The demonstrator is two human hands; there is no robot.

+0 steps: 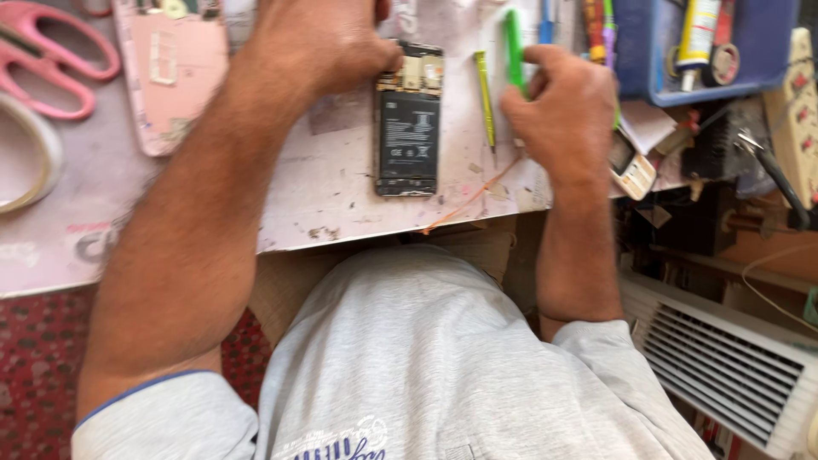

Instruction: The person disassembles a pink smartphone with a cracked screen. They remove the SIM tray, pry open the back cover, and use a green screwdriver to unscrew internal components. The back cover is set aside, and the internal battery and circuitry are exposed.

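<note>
An opened phone (pixel 408 119) with its back cover off lies on the pale worktop (pixel 324 192), black battery showing. My left hand (pixel 319 38) rests at the phone's top left corner, fingers pressing its edge. My right hand (pixel 558 102) is to the right of the phone, closed around a green plastic tool (pixel 513 47) that sticks up from the fist. A thin yellow-green screwdriver (pixel 485 98) lies between the phone and my right hand.
A pink phone back cover (pixel 175 72) and pink scissors (pixel 51 55) lie at the left. A blue tray (pixel 682 51) of tubes and tools stands top right, a white power strip (pixel 797 111) beside it. A white slatted grille (pixel 724 358) is low right.
</note>
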